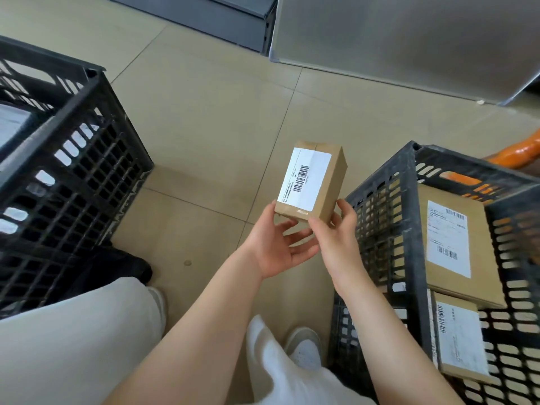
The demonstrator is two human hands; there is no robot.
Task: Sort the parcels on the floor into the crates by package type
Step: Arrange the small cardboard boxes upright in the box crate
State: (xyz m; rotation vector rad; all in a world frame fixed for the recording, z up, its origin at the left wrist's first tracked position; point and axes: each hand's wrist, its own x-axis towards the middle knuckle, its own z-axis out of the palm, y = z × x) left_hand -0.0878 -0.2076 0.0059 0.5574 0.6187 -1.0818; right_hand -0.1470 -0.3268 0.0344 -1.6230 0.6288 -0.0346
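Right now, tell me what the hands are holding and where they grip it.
A small cardboard box, held at its near end: the left hand supports it from below, and the right hand pinches its near right corner.

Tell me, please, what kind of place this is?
Probably a parcel sorting area or small storeroom. Two black plastic crates stand on a tiled floor, the right one holding labelled cardboard boxes. Both hands hold a small barcoded box.
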